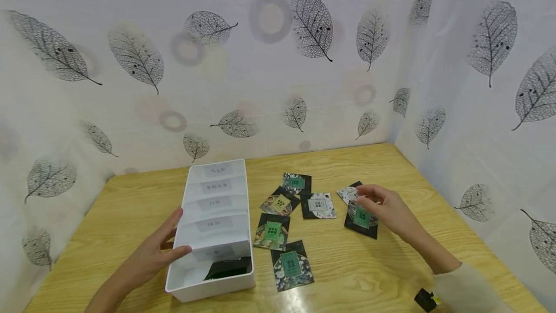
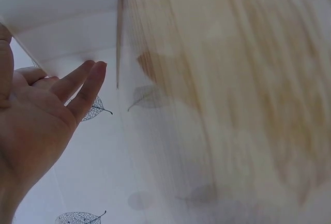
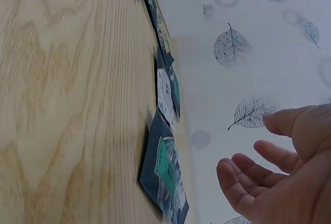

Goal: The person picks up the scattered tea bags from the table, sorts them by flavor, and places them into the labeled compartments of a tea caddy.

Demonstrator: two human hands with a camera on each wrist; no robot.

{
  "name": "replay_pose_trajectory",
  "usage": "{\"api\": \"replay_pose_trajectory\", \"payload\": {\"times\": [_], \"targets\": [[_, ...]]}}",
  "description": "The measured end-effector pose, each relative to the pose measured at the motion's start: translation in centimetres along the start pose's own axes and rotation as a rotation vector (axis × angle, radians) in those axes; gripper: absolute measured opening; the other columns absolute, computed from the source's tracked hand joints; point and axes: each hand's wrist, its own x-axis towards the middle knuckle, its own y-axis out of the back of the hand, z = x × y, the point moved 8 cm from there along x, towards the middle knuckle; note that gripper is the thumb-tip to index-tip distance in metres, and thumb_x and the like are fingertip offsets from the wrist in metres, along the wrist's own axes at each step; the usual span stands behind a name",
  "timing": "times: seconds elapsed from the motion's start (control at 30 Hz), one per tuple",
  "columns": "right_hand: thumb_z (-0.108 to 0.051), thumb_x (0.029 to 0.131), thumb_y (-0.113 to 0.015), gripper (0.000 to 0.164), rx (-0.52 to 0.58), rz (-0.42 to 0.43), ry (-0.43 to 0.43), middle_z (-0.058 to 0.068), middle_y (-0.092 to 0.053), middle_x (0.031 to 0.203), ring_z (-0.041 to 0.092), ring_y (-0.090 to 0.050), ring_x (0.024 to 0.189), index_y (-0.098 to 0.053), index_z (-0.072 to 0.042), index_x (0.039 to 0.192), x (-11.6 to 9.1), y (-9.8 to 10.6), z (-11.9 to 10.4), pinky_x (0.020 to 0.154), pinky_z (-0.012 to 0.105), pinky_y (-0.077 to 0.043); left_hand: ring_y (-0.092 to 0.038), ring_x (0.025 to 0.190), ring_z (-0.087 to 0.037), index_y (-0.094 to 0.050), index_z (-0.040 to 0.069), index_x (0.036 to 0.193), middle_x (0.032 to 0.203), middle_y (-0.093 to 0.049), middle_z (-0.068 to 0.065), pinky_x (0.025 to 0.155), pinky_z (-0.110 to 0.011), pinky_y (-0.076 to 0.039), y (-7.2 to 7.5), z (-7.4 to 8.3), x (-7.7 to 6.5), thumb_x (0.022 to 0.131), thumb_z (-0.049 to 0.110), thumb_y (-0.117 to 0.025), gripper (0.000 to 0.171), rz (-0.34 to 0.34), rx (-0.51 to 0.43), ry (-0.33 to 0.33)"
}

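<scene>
At nine o'clock on the worktop point(image 1: 330, 260) stands a long white box point(image 1: 217, 291), divided inside by upright labelled dividers point(image 1: 206, 238); its six o'clock compartment holds a dark flat item point(image 1: 230, 268). Against the box's nine o'clock side rests the left hand point(image 1: 149, 257), its grip released, fingers along the outside and thumb reaching over the rim.

Towards three o'clock the right hand point(image 1: 393, 209) hangs above two packets, a black-and-white packet point(image 1: 346, 193) and a green-labelled packet point(image 1: 363, 220) just beside it; its fingers are bent but the grip holds nothing.

Between the box and this pair lie five more packets. Their twelve o'clock place is taken by a floral packet point(image 1: 297, 182); at its seven o'clock lies a yellow-labelled packet point(image 1: 279, 203), at its five a white-labelled packet point(image 1: 320, 206). Close to the box's three o'clock wall is a bright-green-labelled packet point(image 1: 272, 232), and at six a teal-labelled packet point(image 1: 292, 264).

Near four o'clock, by the right sleeve point(image 1: 466, 289), sits a small black object point(image 1: 425, 300). Beyond the worktop, at twelve, hangs a pale leaf-printed backdrop point(image 1: 260, 81).
</scene>
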Motion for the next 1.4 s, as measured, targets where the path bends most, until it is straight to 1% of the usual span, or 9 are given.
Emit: {"api": "replay_pose_trajectory", "payload": {"times": [0.17,0.3,0.53,0.7,0.83,1.03,1.2,1.33,1.4], "targets": [[-0.031,0.106,-0.062,0.051,-0.053,0.023,-0.099,0.025,-0.063,0.133,0.039,-0.065,0.114,-0.055,0.006,0.142,-0.1,1.2,2.5,0.087,0.048,-0.058,-0.050,0.133,-0.049,-0.007,0.007,0.166,0.169,-0.009,-0.027,0.090,-0.021,-0.050,0.0,0.0,0.0,0.099,0.025,-0.072,0.095,-0.001,-0.010,0.006],[-0.032,0.106,-0.062,0.056,-0.111,0.017,-0.156,0.031,-0.059,0.135,0.044,-0.063,0.116,-0.052,0.010,0.142,0.1,1.7,4.3,0.087,0.050,-0.057,-0.050,0.132,-0.048,-0.007,0.008,0.167,0.169,-0.009,-0.027,0.090,-0.021,-0.050,0.0,0.0,0.0,0.099,0.026,-0.072,0.095,0.000,-0.008,0.013],[-0.029,0.103,-0.067,0.058,-0.195,-0.025,-0.225,0.034,-0.059,0.132,0.048,-0.060,0.117,-0.053,0.014,0.139,0.1,1.9,5.6,0.092,0.056,-0.052,-0.051,0.132,-0.049,-0.008,0.008,0.167,0.169,-0.009,-0.027,0.090,-0.020,-0.049,0.0,0.1,0.0,0.100,0.025,-0.072,0.094,0.000,-0.015,0.006],[-0.028,0.099,-0.072,0.060,-0.213,-0.055,-0.209,0.035,-0.061,0.128,0.049,-0.060,0.115,-0.055,0.015,0.136,0.1,1.5,5.9,0.093,0.057,-0.051,-0.049,0.133,-0.048,-0.008,0.009,0.167,0.169,-0.009,-0.026,0.090,-0.020,-0.049,0.0,0.2,-0.1,0.100,0.026,-0.072,0.094,0.005,0.004,0.005],[-0.032,0.096,-0.076,0.066,-0.234,-0.107,-0.206,0.036,-0.059,0.130,0.051,-0.057,0.119,-0.054,0.015,0.137,0.3,0.8,6.2,0.094,0.059,-0.050,-0.050,0.133,-0.048,-0.008,0.009,0.167,0.169,-0.010,-0.027,0.091,-0.024,-0.051,0.0,0.3,-0.1,0.100,0.026,-0.072,0.094,0.002,0.007,0.010],[-0.036,0.088,-0.084,0.078,-0.328,-0.174,-0.165,0.039,-0.058,0.128,0.056,-0.054,0.119,-0.054,0.019,0.134,0.8,-0.3,5.8,0.093,0.062,-0.049,-0.053,0.130,-0.047,-0.007,0.009,0.167,0.168,-0.011,-0.028,0.090,-0.029,-0.053,0.1,0.4,-0.2,0.099,0.025,-0.072,0.095,0.003,0.006,0.015],[-0.035,0.081,-0.089,0.078,-0.409,-0.160,-0.121,0.037,-0.059,0.121,0.053,-0.056,0.112,-0.058,0.020,0.128,1.0,-0.8,5.2,0.091,0.060,-0.050,-0.050,0.133,-0.048,-0.006,0.008,0.167,0.169,-0.009,-0.028,0.092,-0.031,-0.054,0.0,0.3,-0.1,0.100,0.026,-0.071,0.095,-0.012,0.001,0.028],[-0.034,0.079,-0.091,0.076,-0.455,-0.134,-0.117,0.031,-0.059,0.113,0.043,-0.056,0.103,-0.061,0.017,0.125,0.8,-1.0,5.1,0.085,0.057,-0.050,-0.047,0.135,-0.049,-0.004,0.006,0.166,0.169,-0.005,-0.027,0.093,-0.032,-0.053,-0.1,0.3,-0.1,0.101,0.027,-0.070,0.095,-0.031,-0.005,0.040],[-0.033,0.078,-0.091,0.075,-0.461,-0.123,-0.121,0.030,-0.058,0.112,0.042,-0.056,0.101,-0.061,0.017,0.125,0.8,-1.0,5.2,0.085,0.057,-0.050,-0.047,0.135,-0.049,-0.004,0.006,0.166,0.169,-0.005,-0.027,0.093,-0.033,-0.053,-0.1,0.3,-0.1,0.101,0.027,-0.070,0.095,-0.036,0.002,0.044]]}}
